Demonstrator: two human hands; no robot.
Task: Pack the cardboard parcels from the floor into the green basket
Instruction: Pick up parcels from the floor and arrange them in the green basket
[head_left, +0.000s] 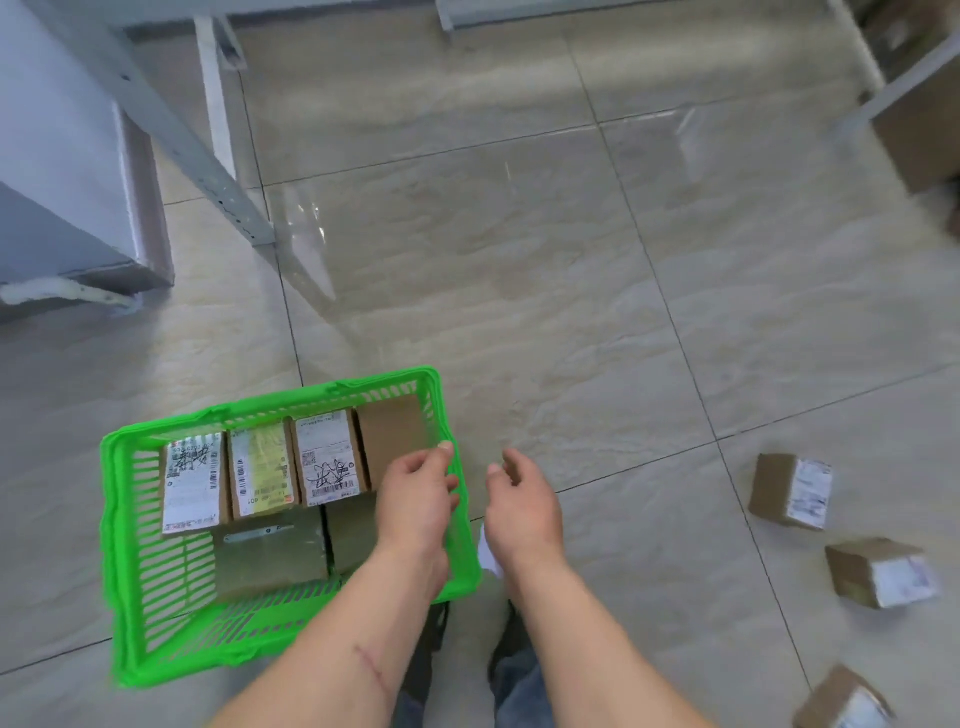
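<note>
The green basket (119, 519) stands on the floor at lower left. Several cardboard parcels fill it: a far row with white labels (193, 480), and a plain brown one (392, 431) at the right end. My left hand (415, 499) hovers over the basket's right side, fingers loosely curled, holding nothing that I can see. My right hand (524, 504) hangs just right of the basket rim, relaxed and empty. Three labelled cardboard parcels lie loose on the floor at right: one (789, 491), a second (880, 571) and a third (844, 701) at the frame's bottom edge.
A grey metal shelf upright (208, 156) slants down at upper left beside a grey cabinet (62, 156). A large brown box (919, 135) sits under another frame at upper right. Glossy beige tile floor (519, 260) spreads between them. My legs show at the bottom.
</note>
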